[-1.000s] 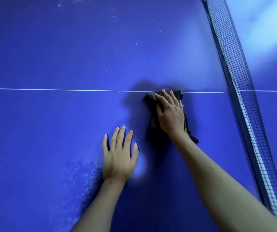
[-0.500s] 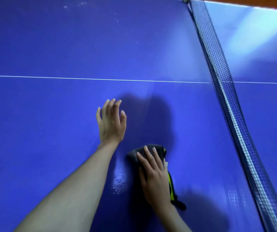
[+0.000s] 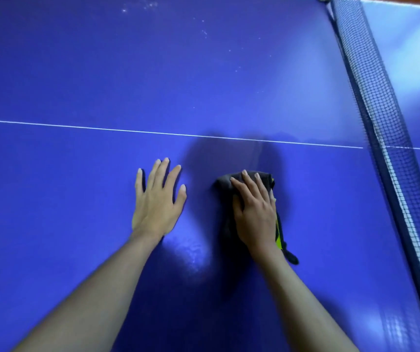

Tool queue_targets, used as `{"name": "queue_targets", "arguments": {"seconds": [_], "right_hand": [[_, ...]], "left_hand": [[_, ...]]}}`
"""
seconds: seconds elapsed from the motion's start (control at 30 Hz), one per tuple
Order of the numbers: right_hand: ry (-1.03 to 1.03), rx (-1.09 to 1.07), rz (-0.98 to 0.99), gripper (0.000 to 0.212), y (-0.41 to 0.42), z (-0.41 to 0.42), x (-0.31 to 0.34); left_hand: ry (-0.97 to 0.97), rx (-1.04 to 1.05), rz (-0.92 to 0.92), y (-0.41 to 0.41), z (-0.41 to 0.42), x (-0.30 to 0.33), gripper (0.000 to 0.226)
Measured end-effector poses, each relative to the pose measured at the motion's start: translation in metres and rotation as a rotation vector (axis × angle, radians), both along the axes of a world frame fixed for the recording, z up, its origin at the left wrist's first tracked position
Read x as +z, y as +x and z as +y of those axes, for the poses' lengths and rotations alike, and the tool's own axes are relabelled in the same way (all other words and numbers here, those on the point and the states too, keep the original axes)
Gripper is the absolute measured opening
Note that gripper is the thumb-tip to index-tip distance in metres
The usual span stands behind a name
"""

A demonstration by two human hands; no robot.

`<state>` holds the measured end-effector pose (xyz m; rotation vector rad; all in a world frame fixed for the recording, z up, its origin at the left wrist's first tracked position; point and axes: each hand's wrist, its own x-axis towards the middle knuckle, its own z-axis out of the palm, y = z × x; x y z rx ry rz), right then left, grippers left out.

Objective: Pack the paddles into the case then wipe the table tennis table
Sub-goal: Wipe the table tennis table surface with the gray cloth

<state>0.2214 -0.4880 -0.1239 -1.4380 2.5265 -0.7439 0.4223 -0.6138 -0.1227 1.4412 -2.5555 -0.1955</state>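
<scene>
Presently the right hand (image 3: 254, 214) presses a dark grey cloth (image 3: 247, 177) onto the blue bench (image 3: 76, 199), fingers (image 3: 239, 185) nearly straight; the left hand (image 3: 156, 199) rests flat, holding nothing; risk: a wide stroke snagging the net (image 3: 381, 118); paddles unseen.

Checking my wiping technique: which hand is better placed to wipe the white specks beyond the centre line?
Right. The right hand already presses the dark grey cloth just short of the white centre line; the left hand lies flat on the blue table, empty.

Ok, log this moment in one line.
phase: wiping | right hand: presses cloth on table | left hand: flat on table | net: right
</scene>
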Motion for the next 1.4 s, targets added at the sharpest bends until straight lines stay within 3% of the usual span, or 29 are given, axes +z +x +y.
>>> {"name": "queue_targets", "arguments": {"seconds": [0.27,0.53,0.7,0.87,0.93,1.1,1.4], "right_hand": [[0.007,-0.051,-0.053,0.039,-0.060,-0.098,0.002],[-0.028,-0.037,-0.082,0.040,-0.030,-0.069,0.007],[0.004,0.025,-0.054,0.042,0.049,0.011,0.006],[0.050,0.081,-0.069,0.048,0.137,0.105,0.014],[0.090,0.097,-0.073,0.050,0.167,0.135,0.014],[0.115,0.083,-0.026,0.051,0.194,0.150,0.011],[0.019,0.060,-0.048,0.042,0.099,-0.009,0.009]], "left_hand": [[-0.024,-0.017,-0.027,-0.002,-0.004,-0.002,0.052],[-0.070,-0.043,-0.043,-0.001,-0.005,-0.007,0.053],[-0.112,-0.056,0.089,-0.001,-0.007,-0.010,0.053],[0.022,0.054,0.461,0.015,-0.012,0.003,0.047],[-0.003,0.085,0.420,0.029,-0.024,0.009,0.046],[-0.116,-0.085,0.124,0.072,-0.052,0.005,0.047],[-0.062,-0.019,0.050,0.076,-0.049,-0.003,0.054]]}}
